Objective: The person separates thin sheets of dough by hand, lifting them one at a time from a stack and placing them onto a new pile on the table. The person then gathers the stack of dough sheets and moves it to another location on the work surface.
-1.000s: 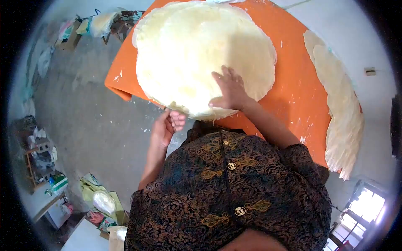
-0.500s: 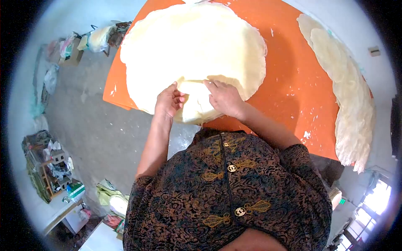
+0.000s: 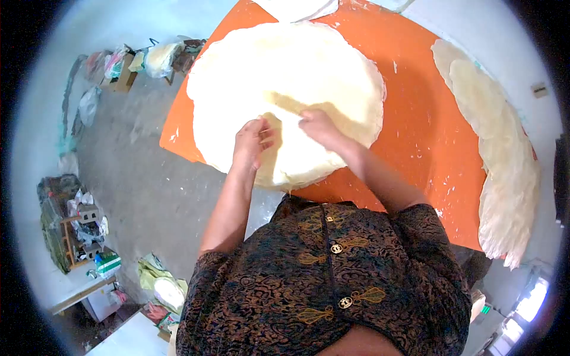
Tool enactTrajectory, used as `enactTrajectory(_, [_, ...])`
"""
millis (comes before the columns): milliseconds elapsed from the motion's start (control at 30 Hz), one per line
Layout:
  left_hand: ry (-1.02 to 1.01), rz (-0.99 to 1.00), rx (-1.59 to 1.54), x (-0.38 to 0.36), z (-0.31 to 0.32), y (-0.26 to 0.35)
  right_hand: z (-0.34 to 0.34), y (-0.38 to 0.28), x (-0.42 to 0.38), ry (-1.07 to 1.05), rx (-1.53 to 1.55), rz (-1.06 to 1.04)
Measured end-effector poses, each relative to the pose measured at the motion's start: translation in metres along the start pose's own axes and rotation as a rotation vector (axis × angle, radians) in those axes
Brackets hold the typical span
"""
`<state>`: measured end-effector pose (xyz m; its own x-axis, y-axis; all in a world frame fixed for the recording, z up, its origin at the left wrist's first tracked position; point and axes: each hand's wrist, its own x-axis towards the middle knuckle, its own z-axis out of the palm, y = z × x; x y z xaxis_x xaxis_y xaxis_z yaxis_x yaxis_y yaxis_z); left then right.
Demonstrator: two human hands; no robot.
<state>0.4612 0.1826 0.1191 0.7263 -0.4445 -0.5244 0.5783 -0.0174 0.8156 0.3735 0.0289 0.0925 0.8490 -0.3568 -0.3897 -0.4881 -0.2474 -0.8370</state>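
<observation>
A large stack of thin, pale round sheets (image 3: 237, 65), like flatbread, lies on an orange-covered surface (image 3: 409, 136). Over its near half is my left hand (image 3: 252, 142), loosely curled with the fingers a little apart and nothing visible in them. Just right of it, my right hand (image 3: 320, 129) has its fingers drawn together, pointing at the middle of the stack. Whether they pinch the top sheet is too bright to tell. Both hands cast shadows on the sheets.
More pale sheets (image 3: 504, 160) lie overlapped along the right edge of the orange surface. A white folded piece (image 3: 297, 8) sits at the far edge. Grey floor (image 3: 148, 160) stretches to the left, with boxes and bags (image 3: 122, 68) by the wall.
A fold held up between both hands near the front edge no longer shows, and the top looks smooth there. The view has shifted, so everything sits lower and slightly right.
</observation>
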Motion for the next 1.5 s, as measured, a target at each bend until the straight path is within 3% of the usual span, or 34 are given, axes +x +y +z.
enactTrajectory(33, [0.096,0.044,-0.026,0.009,-0.011,0.000,-0.012,0.001,0.011,-0.048,0.152,0.144])
enactTrajectory(100, [0.164,0.067,-0.107,0.027,-0.034,0.003,-0.060,0.059,0.051,0.143,-0.204,-0.910])
enactTrajectory(133, [0.142,0.049,-0.172,0.037,-0.044,0.005,-0.080,0.022,0.052,0.370,-0.461,-0.354])
enactTrajectory(200, [-0.002,0.058,-0.176,0.061,-0.068,0.002,-0.138,-0.046,0.033,0.386,-0.163,-0.324])
enactTrajectory(233, [0.035,0.030,-0.219,0.063,-0.069,0.002,-0.167,-0.081,0.023,0.400,-0.014,-0.315])
enactTrajectory(300, [0.104,-0.021,-0.294,0.067,-0.065,0.005,-0.187,-0.153,0.004,0.785,-0.550,-0.433])
enactTrajectory(400, [-0.015,-0.124,-0.259,0.074,-0.074,0.013,-0.133,-0.231,-0.030,0.835,-0.475,-0.610])
enactTrajectory(433, [-0.025,-0.140,-0.229,0.075,-0.074,0.016,-0.120,-0.231,-0.016,0.945,-0.653,-0.704])
enactTrajectory(467, [-0.033,-0.155,-0.198,0.077,-0.073,0.020,-0.100,-0.230,-0.004,0.978,-0.819,-0.576])
enactTrajectory(500, [-0.039,-0.170,-0.165,0.078,-0.072,0.023,-0.086,-0.225,0.012,0.778,-0.959,-0.238])
enactTrajectory(533, [-0.038,-0.168,-0.161,0.080,-0.073,0.024,-0.070,-0.196,0.039,0.781,-0.898,-0.495])
enactTrajectory(567, [-0.035,-0.166,-0.158,0.083,-0.073,0.023,-0.054,-0.166,0.065,0.736,-1.036,-0.608])
enactTrajectory(600, [-0.033,-0.165,-0.154,0.087,-0.074,0.022,-0.025,-0.145,0.079,0.707,-1.124,-0.467])
enactTrajectory(633, [-0.035,-0.178,-0.155,0.090,-0.075,0.021,-0.001,-0.131,0.084,0.467,-1.145,-0.259])
enactTrajectory(667, [-0.037,-0.192,-0.156,0.093,-0.076,0.019,0.020,-0.111,0.084,0.316,-1.092,-0.170])
enactTrajectory(733, [-0.035,-0.200,-0.180,0.092,-0.077,0.018,0.046,-0.079,0.078,0.252,-1.060,-0.124])
enactTrajectory(833, [-0.038,-0.169,-0.216,0.091,-0.074,0.018,0.047,-0.065,0.066,0.383,-1.098,-0.126])
enactTrajectory(1000, [-0.047,-0.152,-0.224,0.100,-0.070,0.015,-0.020,-0.110,0.078,0.495,-0.747,-0.134])
enactTrajectory(1100, [-0.039,-0.148,-0.246,0.104,-0.069,0.010,-0.025,-0.159,0.061,0.858,-0.737,-0.358])
enactTrajectory(1167, [-0.038,-0.149,-0.243,0.104,-0.070,0.011,-0.002,-0.141,0.068,0.575,-1.024,-0.246])
enactTrajectory(1200, [-0.045,-0.152,-0.234,0.104,-0.070,0.011,0.009,-0.121,0.067,0.405,-1.009,-0.356])
enactTrajectory(1233, [-0.053,-0.155,-0.229,0.104,-0.069,0.011,0.024,-0.117,0.063,0.323,-1.083,-0.243])
enactTrajectory(1333, [-0.065,-0.140,-0.202,0.103,-0.069,0.013,0.042,-0.084,0.062,0.190,-1.112,-0.093])
enactTrajectory(1500, [-0.077,-0.131,-0.254,0.107,-0.072,0.004,0.057,-0.082,0.054,0.160,-1.120,-0.122])
